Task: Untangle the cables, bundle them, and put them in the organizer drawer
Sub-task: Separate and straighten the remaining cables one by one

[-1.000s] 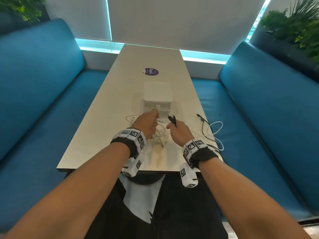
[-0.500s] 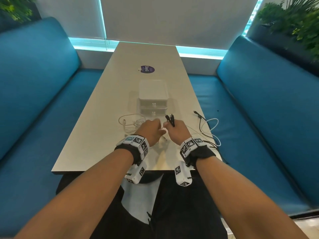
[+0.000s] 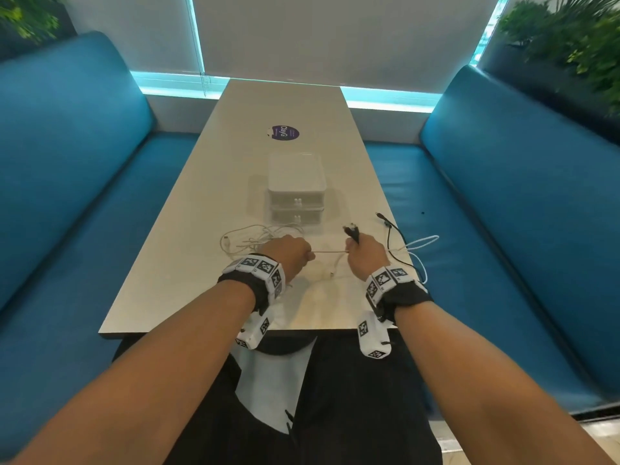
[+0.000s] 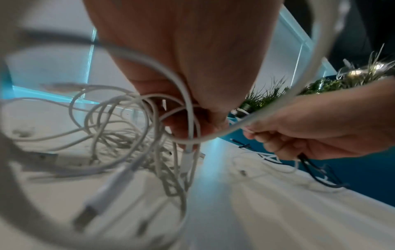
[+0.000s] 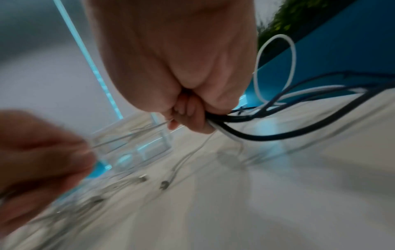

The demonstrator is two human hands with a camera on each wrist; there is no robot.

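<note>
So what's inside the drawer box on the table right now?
Both drawers of the drawer box are closed, and the frosted fronts hide whatever is inside. The cables lie in front of it on the table.

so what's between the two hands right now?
Head view: a thin white cable stretched taut from left hand to right hand, above the table.

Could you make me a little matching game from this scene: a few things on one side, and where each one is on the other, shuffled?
Things:
1. black cable
2. white cable tangle
3. drawer box
4. purple sticker

Places:
A. far part of the table, beyond the box
B. gripped in the right hand
C. middle of the table, drawers shut
D. on the table by the left hand

Pairs: 1-B, 2-D, 3-C, 4-A
</note>
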